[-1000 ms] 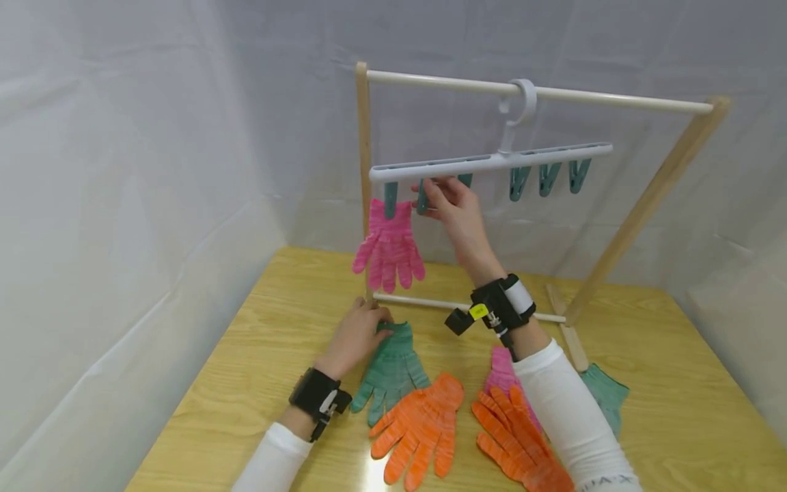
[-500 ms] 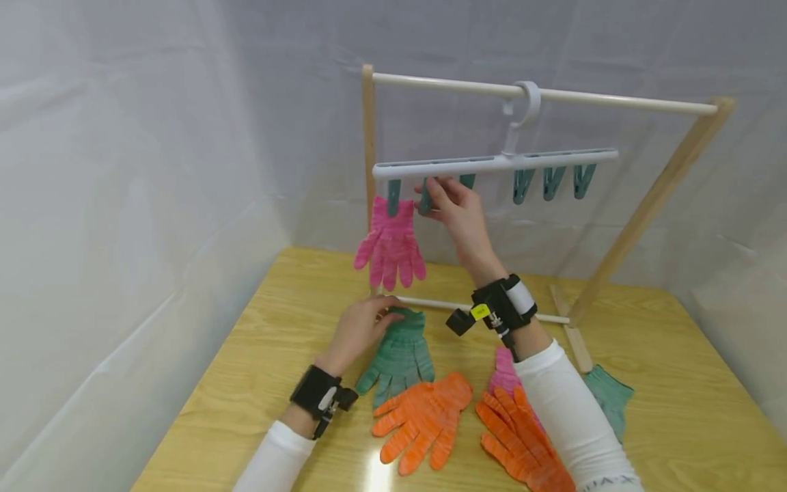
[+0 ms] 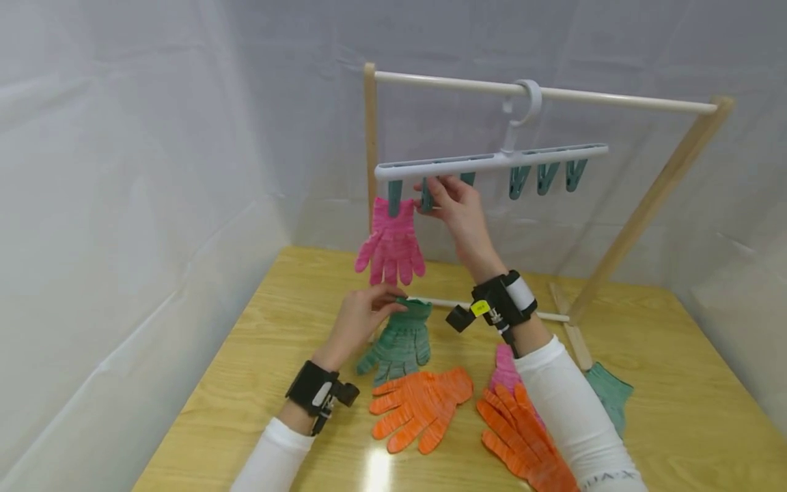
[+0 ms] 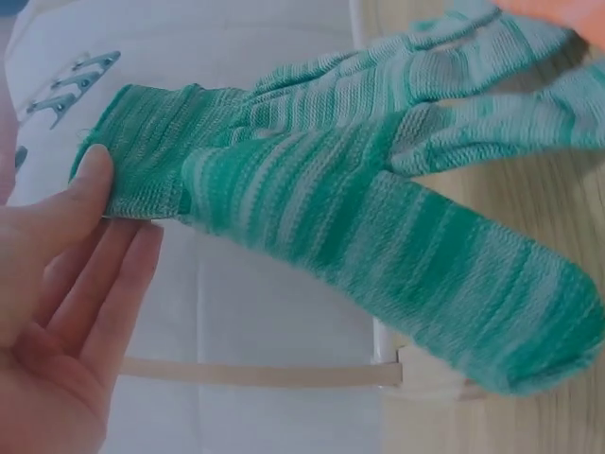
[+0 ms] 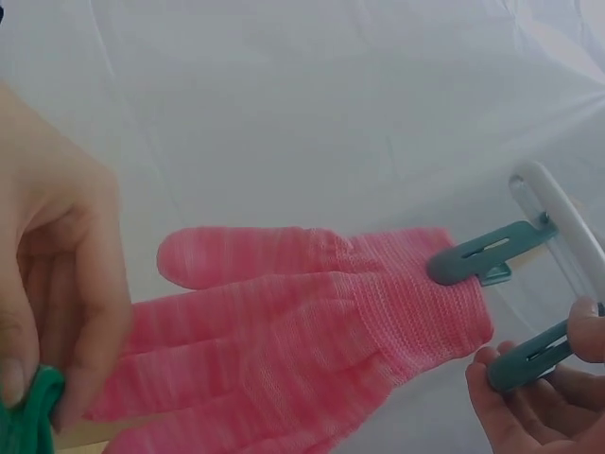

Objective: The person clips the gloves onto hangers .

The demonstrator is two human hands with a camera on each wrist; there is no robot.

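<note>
A striped green glove (image 3: 399, 338) hangs cuff-up, lifted off the table at centre; a teal clip (image 3: 425, 197) dangles from the hanger above.

Two orange gloves (image 3: 424, 408) are laid on the wooden tabletop (image 3: 258, 355) below the hands. A pink glove (image 3: 505, 369) and another green glove (image 3: 610, 400) are seen beside them.
</note>
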